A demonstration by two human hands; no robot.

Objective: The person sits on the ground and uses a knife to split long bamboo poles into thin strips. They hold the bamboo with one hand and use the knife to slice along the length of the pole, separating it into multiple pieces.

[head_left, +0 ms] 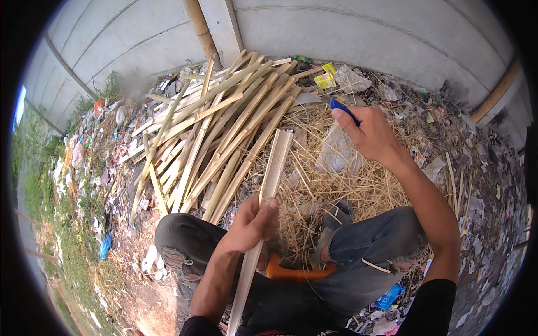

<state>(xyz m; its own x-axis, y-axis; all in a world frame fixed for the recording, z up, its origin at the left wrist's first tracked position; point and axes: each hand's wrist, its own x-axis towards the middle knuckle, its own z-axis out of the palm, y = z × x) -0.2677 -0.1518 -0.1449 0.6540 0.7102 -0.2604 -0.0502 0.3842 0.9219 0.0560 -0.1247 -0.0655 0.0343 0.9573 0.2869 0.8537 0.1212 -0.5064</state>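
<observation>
My left hand (254,225) is closed round a long split bamboo strip (276,162). The strip's hollow pale inner face shows; it slants up and away from my lap, with its lower end running toward my body. Off to the right and raised, my right hand (371,133) grips a small blue-handled tool (344,111), thumb pressed along it. No blade can be made out, and the tool is apart from the strip. Beyond my left hand lies a big heap of split bamboo strips (224,129), piled crosswise on the ground.
Thin bamboo shavings (358,187) cover the ground in front of my bent legs. A curved orange object (300,273) lies between my legs. Litter surrounds me, with a grey panel wall (347,33) behind the heap and a bamboo pole (200,28) against it. Weeds (73,224) grow at left.
</observation>
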